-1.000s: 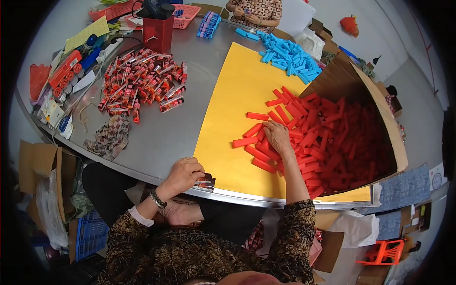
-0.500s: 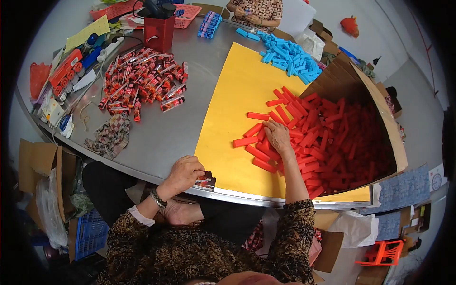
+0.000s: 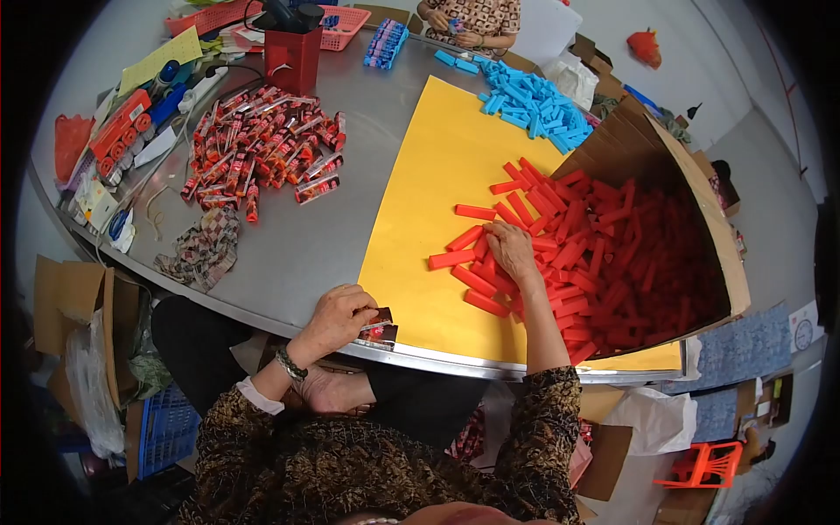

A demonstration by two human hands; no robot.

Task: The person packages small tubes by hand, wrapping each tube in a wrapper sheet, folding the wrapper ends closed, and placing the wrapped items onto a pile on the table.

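At the near table edge my left hand (image 3: pixel 337 317) has its fingers closed on a small dark printed packet (image 3: pixel 378 334) with red and clear parts. A second, similar dark piece lies against it, partly covered by the fingers. My right hand (image 3: pixel 514 251) reaches into the loose red oblong blocks (image 3: pixel 477 280), fingers bent down and pressed together on one of them; the fingertips are partly hidden. These blocks spill from a tipped cardboard box (image 3: pixel 707 206) onto a yellow sheet (image 3: pixel 420 219).
Left on the metal table (image 3: pixel 289 254) lie a heap of red printed packs (image 3: pixel 262 149) and a crumpled checked cloth (image 3: pixel 206 249). A red container (image 3: pixel 293 63) stands behind. Light-blue blocks (image 3: pixel 534 105) are piled at the back, near another person (image 3: pixel 477 22) handling something small.
The packet under my left hand has tilted up slightly, and that hand has shifted a little. My right hand stays nearly in place among the red blocks.
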